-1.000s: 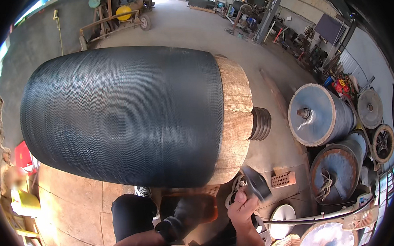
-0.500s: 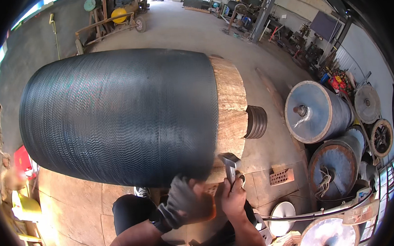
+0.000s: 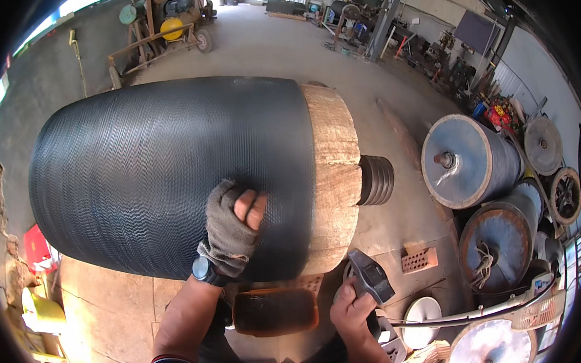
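Observation:
A large roller (image 3: 158, 169), its barrel covered in black fine-ribbed material, lies crosswise in front of me. Pale wood (image 3: 333, 173) forms its right end, and a dark ridged shaft (image 3: 377, 179) sticks out of that. My left hand (image 3: 235, 220), in a grey glove with bare fingertips and a watch at the wrist, rests against the black surface with its fingers curled in. Whatever is in those fingers, if anything, is hidden. Below the wooden end, my right hand (image 3: 352, 308) is bare and closed round a hammer (image 3: 372, 277), whose dark metal head points up and away from me.
Below the roller sits a dark orange-rimmed tray (image 3: 275, 312). A perforated brick (image 3: 419, 260) lies on the floor to the right. Metal drums (image 3: 457, 163) and wheels (image 3: 543, 145) are stacked along the right side. A wheeled cart (image 3: 158, 47) stands at the far left.
My left hand has moved up and left from the roller's lower edge onto its black surface. The hammer has come down and right, its head turned. The tray now shows more fully.

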`<state>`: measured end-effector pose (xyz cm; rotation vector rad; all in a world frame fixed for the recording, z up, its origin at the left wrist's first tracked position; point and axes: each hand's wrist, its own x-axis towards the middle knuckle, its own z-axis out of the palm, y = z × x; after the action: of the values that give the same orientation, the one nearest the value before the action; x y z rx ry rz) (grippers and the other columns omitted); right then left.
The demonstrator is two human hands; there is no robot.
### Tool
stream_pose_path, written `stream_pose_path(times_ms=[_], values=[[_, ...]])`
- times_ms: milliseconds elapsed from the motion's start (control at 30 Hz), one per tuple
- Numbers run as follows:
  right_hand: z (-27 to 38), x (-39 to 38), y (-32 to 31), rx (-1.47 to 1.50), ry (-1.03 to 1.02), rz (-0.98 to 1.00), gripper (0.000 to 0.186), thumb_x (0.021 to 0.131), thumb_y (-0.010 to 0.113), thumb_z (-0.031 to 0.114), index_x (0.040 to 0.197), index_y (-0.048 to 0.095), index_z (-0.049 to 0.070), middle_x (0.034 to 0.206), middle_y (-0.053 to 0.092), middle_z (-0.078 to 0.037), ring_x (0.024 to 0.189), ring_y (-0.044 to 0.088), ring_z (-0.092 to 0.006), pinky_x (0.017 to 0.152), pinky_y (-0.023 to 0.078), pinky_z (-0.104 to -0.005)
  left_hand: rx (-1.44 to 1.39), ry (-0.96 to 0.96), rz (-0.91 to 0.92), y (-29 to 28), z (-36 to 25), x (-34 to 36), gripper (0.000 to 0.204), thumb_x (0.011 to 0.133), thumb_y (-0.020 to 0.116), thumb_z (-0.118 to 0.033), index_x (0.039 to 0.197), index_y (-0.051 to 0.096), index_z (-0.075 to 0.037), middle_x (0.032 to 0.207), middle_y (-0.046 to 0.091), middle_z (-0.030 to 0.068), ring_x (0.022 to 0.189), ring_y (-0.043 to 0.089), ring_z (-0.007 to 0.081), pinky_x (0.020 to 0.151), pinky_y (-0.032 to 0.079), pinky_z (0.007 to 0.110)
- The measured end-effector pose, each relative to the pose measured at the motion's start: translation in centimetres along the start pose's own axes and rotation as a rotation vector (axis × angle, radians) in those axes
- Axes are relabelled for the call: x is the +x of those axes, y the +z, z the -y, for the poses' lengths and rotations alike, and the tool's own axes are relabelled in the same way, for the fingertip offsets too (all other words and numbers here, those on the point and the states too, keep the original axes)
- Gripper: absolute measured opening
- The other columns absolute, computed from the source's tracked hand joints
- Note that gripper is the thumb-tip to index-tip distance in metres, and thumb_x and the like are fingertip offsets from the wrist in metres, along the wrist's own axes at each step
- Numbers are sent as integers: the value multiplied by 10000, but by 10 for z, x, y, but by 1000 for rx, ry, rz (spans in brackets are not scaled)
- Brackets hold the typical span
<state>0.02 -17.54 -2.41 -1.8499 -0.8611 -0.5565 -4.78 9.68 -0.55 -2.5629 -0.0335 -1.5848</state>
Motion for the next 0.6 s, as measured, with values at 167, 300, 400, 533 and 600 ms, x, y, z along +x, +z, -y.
stream_pose_path(times_ms=[167,300,400,533,600], values=[[-60,-27,10,109,538,140,328,1044,632,273,1148,598,-36,892,723,-217,787,726,-255,702,569,-429,5,-59,-39,11,4,-8,405,727,734,-85,1131,708,-79,1112,616,115,1023,645,337,955,540,558],[-46,-36,36,459,832,131,382,1114,500,397,875,505,99,634,478,23,488,456,-99,435,379,-301,83,-27,13,14,3,-1,400,785,754,-74,1178,689,-104,1084,618,89,991,642,323,977,522,567],[-51,-48,51,501,691,172,410,1124,462,421,845,481,121,612,440,25,446,419,-91,399,360,-279,69,-7,2,17,6,-1,452,762,729,-63,1210,692,-116,1102,599,90,996,635,327,975,521,574],[-33,-44,38,690,931,160,375,1118,486,422,894,477,122,603,398,29,452,379,-83,391,341,-273,108,1,20,10,6,4,425,756,739,-90,1179,711,-117,1116,595,102,994,640,329,935,552,552],[-40,-57,40,599,897,220,373,1117,486,434,911,474,123,600,387,28,450,377,-87,391,339,-272,95,13,22,15,7,4,444,749,741,-87,1190,706,-124,1126,586,99,1010,639,333,925,553,548]])
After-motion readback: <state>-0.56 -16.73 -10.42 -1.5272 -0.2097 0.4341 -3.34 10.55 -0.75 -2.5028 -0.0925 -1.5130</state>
